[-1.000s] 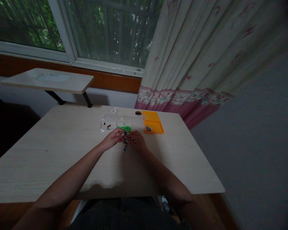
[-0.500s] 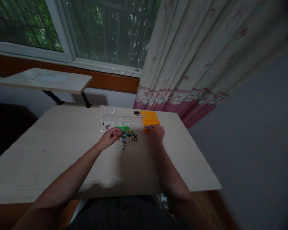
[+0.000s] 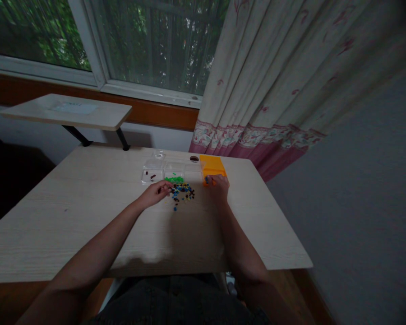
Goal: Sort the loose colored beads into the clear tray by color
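Observation:
A loose pile of small blue, black, yellow and brown pieces [image 3: 182, 191] lies on the table. At its left edge is my left hand [image 3: 155, 192], its fingers curled and their tips close together by the pieces; whatever they hold is too small to make out. My right hand [image 3: 219, 186] reaches over the front of an open orange box [image 3: 212, 163], fingers pinched. Blue pieces [image 3: 207, 179] show at its fingertips, but I cannot tell whether they are gripped or lie in the box. Green pieces [image 3: 174, 179] fill part of a clear box, left of the orange one.
Another clear box [image 3: 152, 176] holds a few dark brown pieces. A round hole [image 3: 194, 159] is in the table [image 3: 128, 243] behind the boxes. A raised shelf [image 3: 104, 115] stands back left, and a curtain [image 3: 257, 133] hangs behind the table's right side.
My right hand has shifted slightly left and down over the orange box, covering more of the blue pieces there. My left hand stays by the pile. The view has moved slightly.

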Demonstrator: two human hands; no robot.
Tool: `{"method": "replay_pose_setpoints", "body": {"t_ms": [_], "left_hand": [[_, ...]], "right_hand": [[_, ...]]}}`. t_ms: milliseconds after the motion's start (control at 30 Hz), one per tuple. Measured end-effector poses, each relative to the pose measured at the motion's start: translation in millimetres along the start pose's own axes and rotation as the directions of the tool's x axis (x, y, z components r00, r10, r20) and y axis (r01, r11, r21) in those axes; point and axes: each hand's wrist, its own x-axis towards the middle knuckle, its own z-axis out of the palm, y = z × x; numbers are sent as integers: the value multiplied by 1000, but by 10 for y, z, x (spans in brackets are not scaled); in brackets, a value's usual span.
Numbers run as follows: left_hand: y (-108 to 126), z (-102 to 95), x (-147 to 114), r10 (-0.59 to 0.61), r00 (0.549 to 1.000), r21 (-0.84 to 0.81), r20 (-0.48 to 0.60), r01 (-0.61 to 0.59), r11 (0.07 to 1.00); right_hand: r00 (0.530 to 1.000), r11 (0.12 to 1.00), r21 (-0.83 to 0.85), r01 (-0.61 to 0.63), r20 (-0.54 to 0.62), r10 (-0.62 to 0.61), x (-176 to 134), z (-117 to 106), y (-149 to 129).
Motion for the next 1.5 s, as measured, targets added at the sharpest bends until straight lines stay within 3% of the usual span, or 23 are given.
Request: {"method": "replay_pose_setpoints", "body": {"t_ms": [133, 267, 567, 1133, 1500], "left_hand": [[-18, -57, -1, 90, 992, 165, 90, -104, 981], [-19, -81, -10, 142, 981, 219, 129, -168, 961], [81, -13, -12, 189, 964, 364, 189, -248, 898], [141, 128, -54, 141, 975, 604, 170, -216, 767], [195, 167, -52, 95, 988, 697, 120, -152, 701]], "right_hand": [[999, 998, 46, 41, 7, -41, -27, 39, -221], [989, 983, 117, 141, 35, -146, -88, 78, -419], [972, 954, 195, 229, 10, -236, -143, 112, -506], [959, 954, 188, 232, 118, -257, -158, 98, -548], [950, 945, 204, 255, 126, -284, -175, 110, -579]]}}
